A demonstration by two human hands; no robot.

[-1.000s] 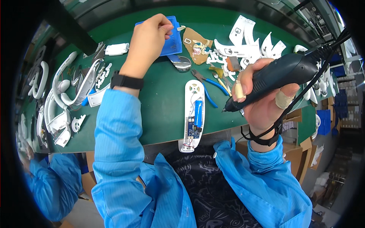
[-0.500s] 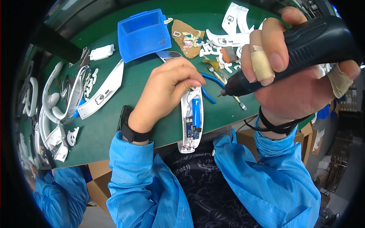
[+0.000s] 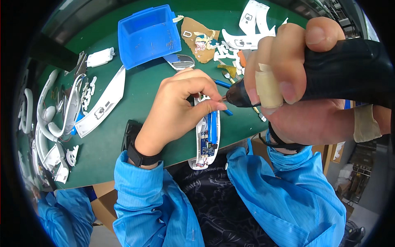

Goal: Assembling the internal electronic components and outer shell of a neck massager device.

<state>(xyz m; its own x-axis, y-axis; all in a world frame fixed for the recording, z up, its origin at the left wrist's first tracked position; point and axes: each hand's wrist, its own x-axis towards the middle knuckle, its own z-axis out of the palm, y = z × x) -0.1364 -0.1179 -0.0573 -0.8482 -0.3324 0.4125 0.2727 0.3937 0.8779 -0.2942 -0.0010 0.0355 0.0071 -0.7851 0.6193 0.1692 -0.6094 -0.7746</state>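
Note:
My right hand [image 3: 284,78] is wrapped round a black electric screwdriver [image 3: 349,74], held level with its bit pointing left. Tape covers two of its fingers. The bit's tip meets the pinched thumb and forefinger of my left hand [image 3: 177,103]; whatever sits between those fingertips is too small to make out. Beneath them lies a long white plastic housing [image 3: 199,163], its upper end partly hidden by my left hand. Inside it are a blue cylindrical battery [image 3: 212,129], a blue circuit board [image 3: 207,150] and thin wires.
A blue bin [image 3: 148,45] with small bits inside stands at the back. Beside it lies brown cardboard [image 3: 195,35] with small parts. White curved shells [image 3: 105,103] and several white pieces lie left and back right. Blue-handled pliers [image 3: 222,83] lie partly behind the screwdriver.
The screwdriver has moved left in my right hand, bringing its bit to my left fingertips. My left thumb and forefinger have shifted slightly down and right over the housing.

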